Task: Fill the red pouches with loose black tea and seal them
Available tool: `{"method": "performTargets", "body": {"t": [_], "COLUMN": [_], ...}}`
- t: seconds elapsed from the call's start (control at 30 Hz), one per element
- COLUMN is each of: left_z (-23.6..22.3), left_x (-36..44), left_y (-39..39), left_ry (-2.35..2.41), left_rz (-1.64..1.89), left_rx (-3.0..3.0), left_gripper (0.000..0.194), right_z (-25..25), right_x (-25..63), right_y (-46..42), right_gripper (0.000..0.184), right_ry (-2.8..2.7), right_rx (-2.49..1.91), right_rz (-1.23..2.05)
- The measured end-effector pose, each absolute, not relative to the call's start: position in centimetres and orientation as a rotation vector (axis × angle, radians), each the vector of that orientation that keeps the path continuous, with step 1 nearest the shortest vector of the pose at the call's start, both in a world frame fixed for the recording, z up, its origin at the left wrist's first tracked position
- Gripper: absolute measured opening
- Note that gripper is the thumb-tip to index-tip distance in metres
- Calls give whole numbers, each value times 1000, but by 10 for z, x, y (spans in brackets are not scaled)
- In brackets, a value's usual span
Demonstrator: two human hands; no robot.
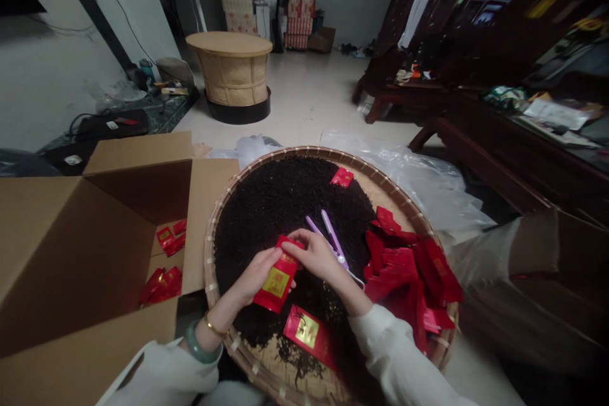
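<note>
Red packet (pixel 276 279) betw. L hand (pixel 261 271) & R hand (pixel 311 255)
Both pinch its top end; body hangs below fingers, over dark leaves (pixel 266 203).

Bare left hand (pixel 259 273), green bangle and thin gold bracelet on wrist, fingers curled in a pinch. Bare right hand (pixel 314 255) close beside it, also pinching. Both forearms angle inward, pale sleeves pushed back.

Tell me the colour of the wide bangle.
The wide bangle is muted green, seen best in the head view.
</note>
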State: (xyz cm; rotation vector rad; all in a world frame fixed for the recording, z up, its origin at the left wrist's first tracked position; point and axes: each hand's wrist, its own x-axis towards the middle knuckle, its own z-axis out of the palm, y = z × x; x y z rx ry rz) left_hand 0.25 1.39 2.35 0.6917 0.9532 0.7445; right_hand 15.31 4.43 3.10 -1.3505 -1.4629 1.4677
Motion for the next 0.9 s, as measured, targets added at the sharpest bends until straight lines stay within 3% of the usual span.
{"method": "performTargets", "body": {"t": [0.6,0.77,0.9], "left_z": [21,17,19], "left_x": [-8,-4,-3], "left_y": [14,14,14], "left_ry": [812,903,920], "left_rz": [599,711,769], "left_rx": [709,721,779], "left_gripper": [48,50,56], "right_z": [32,27,8], "right_x": [158,187,210], "right_y": [57,58,50], "right_gripper": [31,28,55], "right_ry": [-1801,-1899,-2057], "right_rx": [-1166,-1476,-1902], "right_rz": [1216,564,94]}}
